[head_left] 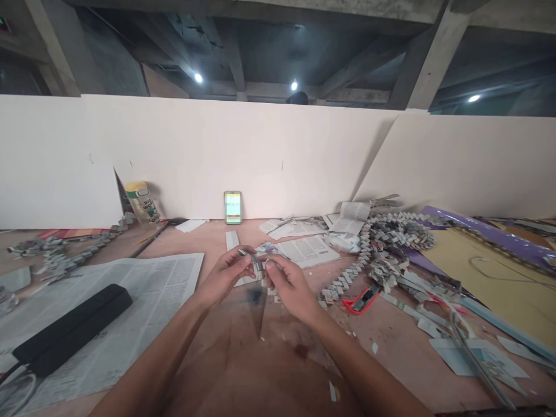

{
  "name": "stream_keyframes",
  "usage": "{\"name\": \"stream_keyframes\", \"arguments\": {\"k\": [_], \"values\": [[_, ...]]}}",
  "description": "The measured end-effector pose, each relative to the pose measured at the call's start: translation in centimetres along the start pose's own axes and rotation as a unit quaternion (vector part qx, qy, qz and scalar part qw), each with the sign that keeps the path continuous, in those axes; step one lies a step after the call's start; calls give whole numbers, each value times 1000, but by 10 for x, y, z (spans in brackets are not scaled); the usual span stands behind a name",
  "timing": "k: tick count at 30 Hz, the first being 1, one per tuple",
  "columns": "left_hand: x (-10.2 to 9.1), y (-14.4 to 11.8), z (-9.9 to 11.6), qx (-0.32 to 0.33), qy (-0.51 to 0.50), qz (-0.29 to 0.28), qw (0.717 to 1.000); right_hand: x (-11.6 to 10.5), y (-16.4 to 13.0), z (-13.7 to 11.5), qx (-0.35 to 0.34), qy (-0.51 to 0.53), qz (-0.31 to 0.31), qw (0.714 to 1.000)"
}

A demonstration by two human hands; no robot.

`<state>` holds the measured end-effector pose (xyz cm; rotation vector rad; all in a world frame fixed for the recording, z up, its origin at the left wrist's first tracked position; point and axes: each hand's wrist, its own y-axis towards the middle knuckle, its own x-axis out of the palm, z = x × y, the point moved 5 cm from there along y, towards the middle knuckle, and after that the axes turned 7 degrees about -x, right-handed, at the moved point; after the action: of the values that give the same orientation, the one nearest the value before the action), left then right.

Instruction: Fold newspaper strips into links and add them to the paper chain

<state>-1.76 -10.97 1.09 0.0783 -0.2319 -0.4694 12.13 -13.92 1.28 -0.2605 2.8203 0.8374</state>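
Just above the table's middle, my left hand and my right hand both pinch one short chain of folded newspaper strips. Thumb and fingers press it from either side, and parts of the chain are hidden behind them. A long zigzag chain of folded paper lies on the table to the right of my right hand. Close to that chain rests a red-edged cutting tool, its exact kind unclear. Beyond my hands are a white paper strip and printed newspaper sheets.
A black oblong case lies on spread newspaper at left. A lit phone leans on the white partition, with a yellow-lidded bottle farther left. Paper scraps and a metal rod crowd the right side.
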Motion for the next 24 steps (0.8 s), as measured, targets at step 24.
{"name": "stream_keyframes", "arguments": {"k": [24], "values": [[38, -17, -27, -122, -171, 21, 977, 5, -16, -17, -9, -32, -55, 998]]}}
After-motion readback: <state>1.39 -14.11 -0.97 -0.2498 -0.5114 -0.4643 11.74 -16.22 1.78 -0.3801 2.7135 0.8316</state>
